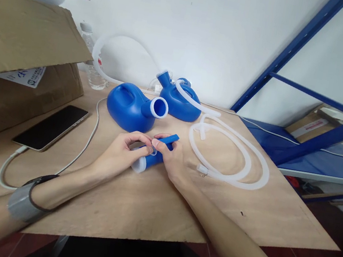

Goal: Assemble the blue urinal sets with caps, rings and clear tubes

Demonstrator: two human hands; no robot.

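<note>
Close together over the middle of the wooden table (274, 224), both hands work at a blue plastic part (154, 159) with a whitish round end at its lower left. My left hand (128, 150) is closed, thumb and fingers pinched at a small clear ring-like piece on the part. Wrapped round the blue part from the right is my right hand (171, 157), its thumb near the left fingertips. A blue flat handle-like piece (171, 138) sticks out above it. Just behind the hands lies a blue jug (128, 110) with a white-rimmed open mouth.
Another blue jug (180, 103) with a tube stands near the wall. A coiled translucent tube (247, 167) lies at right. At left are a phone (49, 128) with a white cable, a water bottle (96, 76) and a cardboard box (35, 40). A blue shelf frame (273, 71) rises at right.
</note>
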